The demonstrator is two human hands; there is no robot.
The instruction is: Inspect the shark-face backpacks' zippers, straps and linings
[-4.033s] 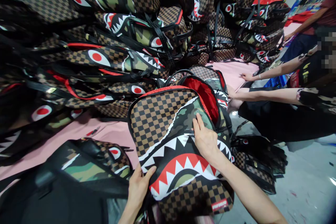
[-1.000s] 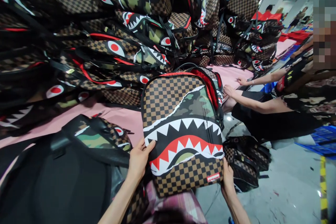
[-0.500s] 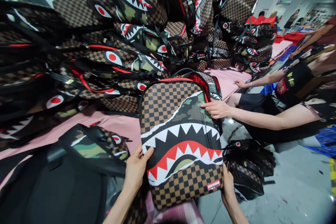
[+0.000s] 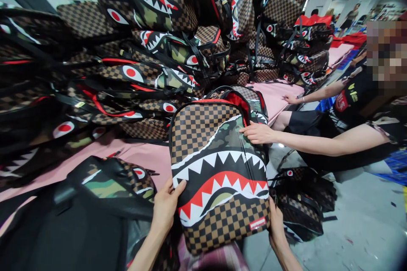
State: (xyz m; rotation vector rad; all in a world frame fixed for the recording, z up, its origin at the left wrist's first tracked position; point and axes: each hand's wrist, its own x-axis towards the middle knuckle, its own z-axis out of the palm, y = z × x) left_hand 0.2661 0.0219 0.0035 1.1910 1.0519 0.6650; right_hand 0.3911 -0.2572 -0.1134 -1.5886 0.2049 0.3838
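A checkered backpack (image 4: 219,173) with a shark-mouth print and a camouflage patch is held up in front of me, its red-edged top partly unzipped. My left hand (image 4: 167,203) grips its left edge, thumb on the front face. On the lower right edge is my right hand (image 4: 277,220), its fingers partly hidden behind the bag. A co-worker's hand (image 4: 257,132) touches the camouflage patch near the upper right edge. Close to my left forearm lies a black backpack (image 4: 73,216), back panel up.
Checkered shark-print backpacks (image 4: 133,74) are piled high along a pink-covered table (image 4: 140,152). The co-worker (image 4: 356,110) sits at the right, the other hand on the pink surface. More bags (image 4: 302,211) lie on the floor (image 4: 359,220) at the lower right.
The co-worker's fingers have shifted slightly left and down across the camouflage patch, and the co-worker leans further into view. My hands keep their hold, and the backpack's top has dipped slightly.
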